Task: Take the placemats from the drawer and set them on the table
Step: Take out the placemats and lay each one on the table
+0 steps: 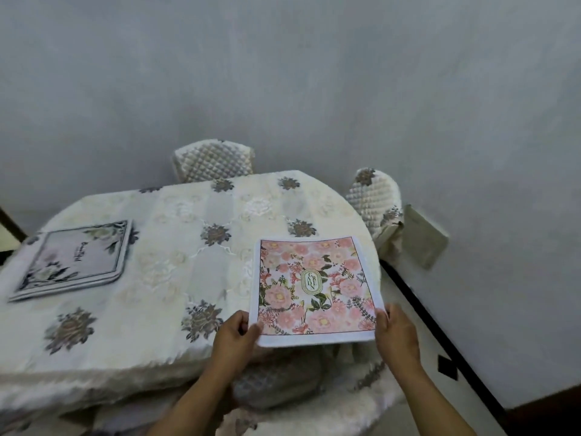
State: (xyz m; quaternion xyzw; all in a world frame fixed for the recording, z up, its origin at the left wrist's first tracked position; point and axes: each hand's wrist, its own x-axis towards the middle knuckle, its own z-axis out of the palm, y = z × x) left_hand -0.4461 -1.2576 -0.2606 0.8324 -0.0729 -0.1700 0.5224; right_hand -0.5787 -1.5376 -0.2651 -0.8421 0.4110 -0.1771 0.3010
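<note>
The pink mat, floral with a "GARDEN" label at its centre, is over the right end of the table. Its near edge juts past the table's rim toward the person. Whether its far part rests on the cloth cannot be told.

The left hand pinches the mat's near left corner, thumb on top and fingers under. The right hand grips the near right corner in the same way.

A grey mat lies flat on the table's left end, well apart from the pink one. A cream cloth with dark flower motifs covers the whole table.

Three chairs in quilted covers stand around it:
- one chair at the far side;
- a second chair at the right end;
- a near chair tucked under the rim, directly below the held mat and between the forearms.

A drab flat object, kind unclear, is beside the right-end chair. A grey wall stands behind.
</note>
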